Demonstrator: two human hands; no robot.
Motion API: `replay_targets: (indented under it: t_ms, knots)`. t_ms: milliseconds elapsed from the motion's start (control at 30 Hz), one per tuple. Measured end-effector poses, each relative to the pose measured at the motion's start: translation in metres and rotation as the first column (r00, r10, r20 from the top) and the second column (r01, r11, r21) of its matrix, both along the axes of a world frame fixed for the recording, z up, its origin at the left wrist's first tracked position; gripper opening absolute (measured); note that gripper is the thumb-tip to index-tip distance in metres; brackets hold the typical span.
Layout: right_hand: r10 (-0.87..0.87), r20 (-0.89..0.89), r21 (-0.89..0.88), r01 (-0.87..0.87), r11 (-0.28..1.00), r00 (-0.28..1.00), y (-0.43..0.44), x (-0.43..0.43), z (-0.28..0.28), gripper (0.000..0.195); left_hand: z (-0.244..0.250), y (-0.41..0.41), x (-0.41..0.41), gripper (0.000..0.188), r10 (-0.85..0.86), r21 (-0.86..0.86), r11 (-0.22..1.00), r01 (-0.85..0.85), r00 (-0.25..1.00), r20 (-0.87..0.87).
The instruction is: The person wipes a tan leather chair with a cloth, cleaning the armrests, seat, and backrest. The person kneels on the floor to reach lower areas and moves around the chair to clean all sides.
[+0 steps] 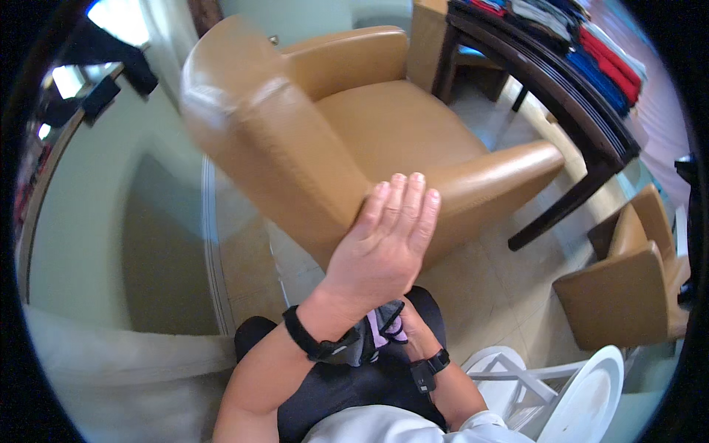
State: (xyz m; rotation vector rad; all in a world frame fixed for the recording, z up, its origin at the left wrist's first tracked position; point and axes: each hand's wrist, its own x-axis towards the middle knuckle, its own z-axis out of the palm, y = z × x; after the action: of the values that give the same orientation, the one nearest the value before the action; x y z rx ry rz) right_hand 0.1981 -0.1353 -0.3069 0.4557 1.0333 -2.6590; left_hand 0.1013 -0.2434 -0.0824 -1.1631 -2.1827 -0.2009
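My left hand [382, 238] is stretched out flat, palm down, fingers side by side, over the near corner of a tan leather armchair [399, 127]. Whether its fingertips touch the leather cannot be told. Lower down, my right hand [411, 315] is mostly hidden behind my left hand and wrist; it lies at a bunched grey and purple cloth [382, 332] with black edging, above my lap. How its fingers hold the cloth is hidden. Each wrist wears a black strap.
A dark wooden table [554, 83] bearing folded clothes [609, 66] stands beyond the armchair. Another tan armchair [620, 293] is at the right, with a white round-topped stool [587, 398] near my right arm. A pale green wall [99, 183] borders the left.
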Motion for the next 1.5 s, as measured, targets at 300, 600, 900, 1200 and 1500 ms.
replay_targets:
  t_ms: [300,600,900,1200,1500]
  knots:
    - [-0.164,0.027,0.042,0.163,0.986,0.986,-0.014,0.011,0.074,0.044,-0.019,-0.035,0.002,0.053,-0.548,0.372,0.810,0.453,0.811,0.205]
    - [0.129,-0.028,0.445,-0.103,0.889,0.991,-0.055,0.005,0.057,0.028,-0.190,-0.119,0.096,0.049,-0.853,0.467,0.220,-0.857,0.062,0.517]
    - [0.484,-0.712,0.487,0.854,-0.181,0.509,-0.030,-0.014,0.208,0.030,-0.142,-0.140,0.101,0.025,-0.922,0.442,0.122,-0.889,0.063,0.381]
    - [0.570,-0.415,0.618,0.679,-0.395,0.709,0.033,-0.112,0.276,0.022,-0.100,-0.093,0.040,0.049,-0.537,0.876,0.269,-0.399,0.694,0.481]
    - [0.649,-0.123,0.731,0.511,-0.452,0.751,0.034,-0.116,0.296,0.049,-0.145,-0.022,0.040,0.085,-0.234,0.889,0.360,-0.284,0.895,0.381]
